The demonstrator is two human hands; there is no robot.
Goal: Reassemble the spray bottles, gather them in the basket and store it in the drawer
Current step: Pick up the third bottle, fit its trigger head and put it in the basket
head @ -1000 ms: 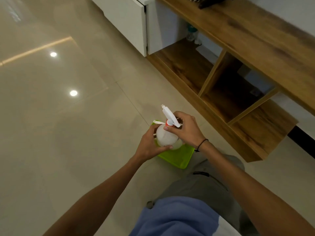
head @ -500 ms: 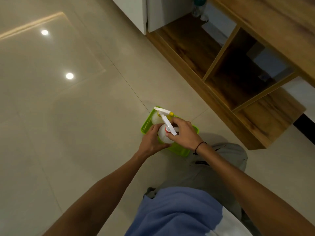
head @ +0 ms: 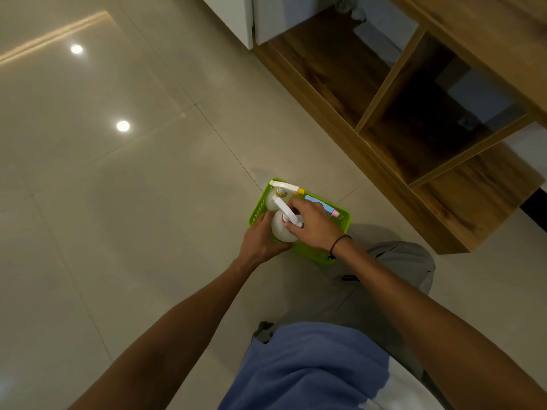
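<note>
Both your hands grip a white round-bellied spray bottle [head: 282, 229] with a red collar: left hand [head: 260, 241] on the body, right hand [head: 313, 224] at the trigger head. It sits in the green basket [head: 340, 229] on the floor beside another bottle [head: 279, 193].

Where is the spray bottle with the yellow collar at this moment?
The yellow-collared spray bottle stands in the far left corner of the green basket on the floor, just beyond the red-collared bottle held in both hands.
</note>
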